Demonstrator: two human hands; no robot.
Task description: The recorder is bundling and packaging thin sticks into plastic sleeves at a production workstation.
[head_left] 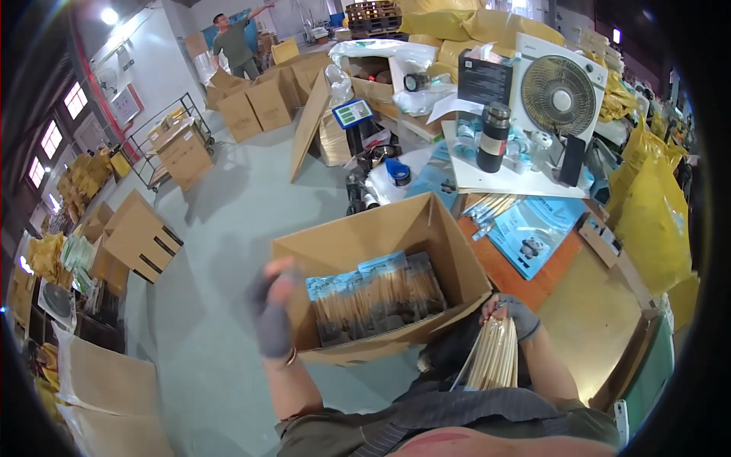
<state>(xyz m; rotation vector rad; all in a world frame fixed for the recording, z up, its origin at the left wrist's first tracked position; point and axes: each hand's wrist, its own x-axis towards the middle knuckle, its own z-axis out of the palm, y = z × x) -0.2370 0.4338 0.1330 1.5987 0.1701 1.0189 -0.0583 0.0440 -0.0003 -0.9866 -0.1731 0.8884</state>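
A cardboard box (354, 238) stands with its top open in front of me. Inside it, several clear packs of light wooden sticks (365, 301) with blue headers lie side by side. My right hand (519, 314), in a grey fingerless glove, is closed on the upper end of another clear pack of sticks (493, 356), which hangs close to my body beside the box's near right corner. My left hand (272, 308), gloved alike, is raised by the box's left side. Motion blurs its fingers, and no object shows in it.
On the right, a bench carries blue printed bags (533, 232), loose sticks (491, 211), a dark thermos (493, 139) and a fan (560, 95). Behind the box are a digital scale (352, 113) and a blue tape roll (397, 171). Cartons (143, 236) stand left; a person (236, 47) is far back.
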